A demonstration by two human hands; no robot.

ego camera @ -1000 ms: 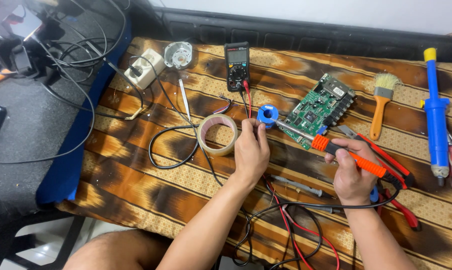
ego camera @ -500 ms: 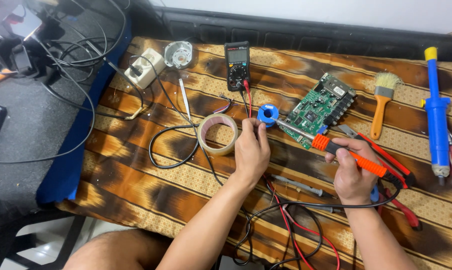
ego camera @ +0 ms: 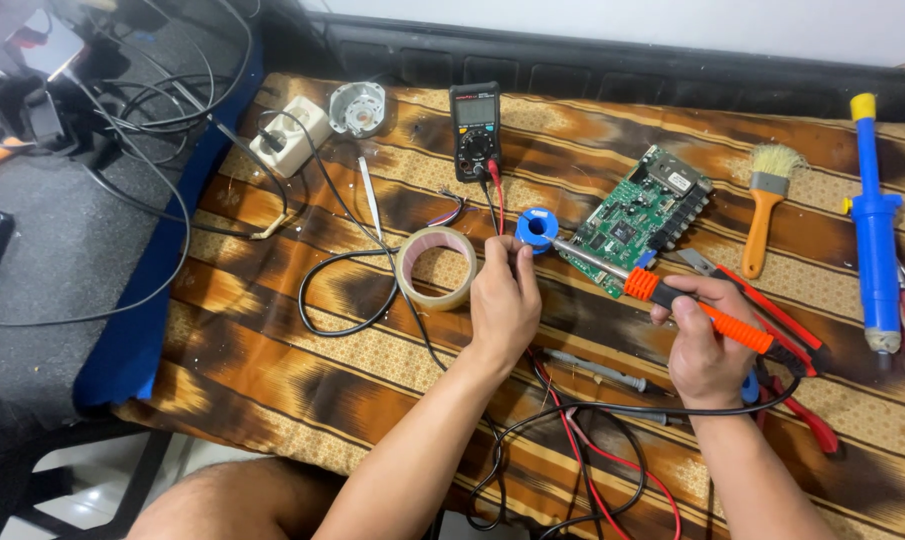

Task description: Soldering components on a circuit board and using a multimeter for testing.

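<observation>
Your right hand (ego camera: 707, 345) is clamped on the orange soldering iron (ego camera: 662, 297), its tip just beside the blue solder spool (ego camera: 536, 228). Your left hand (ego camera: 504, 298), fingers pinched together, touches that spool; the green circuit board (ego camera: 640, 218) lies right of it.

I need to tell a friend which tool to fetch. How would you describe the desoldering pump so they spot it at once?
Look at the brown patterned cloth covering the work surface, then go to its far right edge. Past the green circuit board and the orange-handled brush lies the desoldering pump: a long blue tube with a yellow cap, the only blue-and-yellow tool there.
</observation>
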